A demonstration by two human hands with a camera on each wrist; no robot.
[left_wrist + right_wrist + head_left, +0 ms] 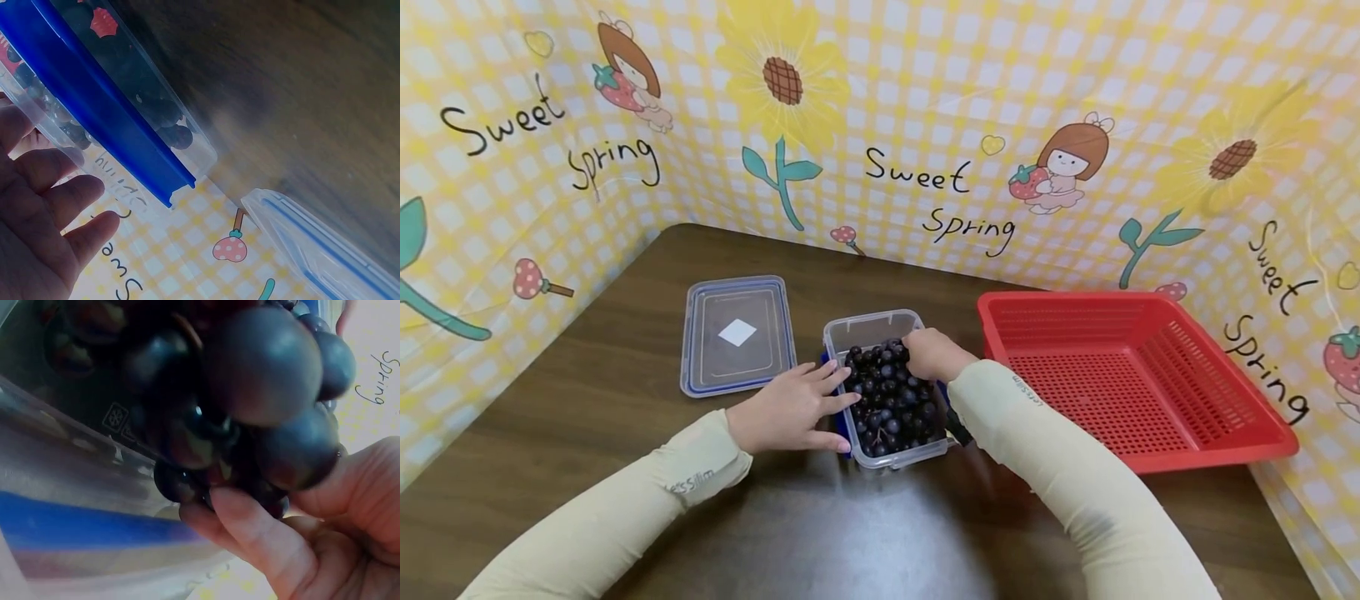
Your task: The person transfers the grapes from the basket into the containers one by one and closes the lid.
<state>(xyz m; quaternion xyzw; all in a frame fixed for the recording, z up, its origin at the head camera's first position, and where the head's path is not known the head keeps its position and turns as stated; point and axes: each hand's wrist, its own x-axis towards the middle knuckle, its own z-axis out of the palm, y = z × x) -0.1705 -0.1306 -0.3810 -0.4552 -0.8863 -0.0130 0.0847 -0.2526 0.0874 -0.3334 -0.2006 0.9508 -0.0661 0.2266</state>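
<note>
The grapes (891, 400) are heaped in a clear plastic box (874, 327), round, dark purple-black, with a dusty bloom dulling their skins; a thin, woody stem shows among them. At the box's far right corner, the right hand (936, 354) has its fingers clamped on some of them, thumb against the lower berries. The left hand (793, 408) lies at the opposite long side, fingers straight and spread apart, a couple of tips reaching over the rim; I can't tell how firmly they touch. A smooth, ridged blue clip (94, 106) hangs along that wall, and a small snowflake mark (116, 417) shows on the plastic.

Left of the box, the lid (737, 358) lies flat, translucent, with a blue seal and a white diamond label (737, 332). To the right sits a red basket (1105, 379), rigid and perforated like mesh. All rest on a brown, wood-grained bench (602, 400), backed by creased, yellow-checked cloth (917, 92). Pale, wrinkled sleeves (617, 517) cover both forearms.
</note>
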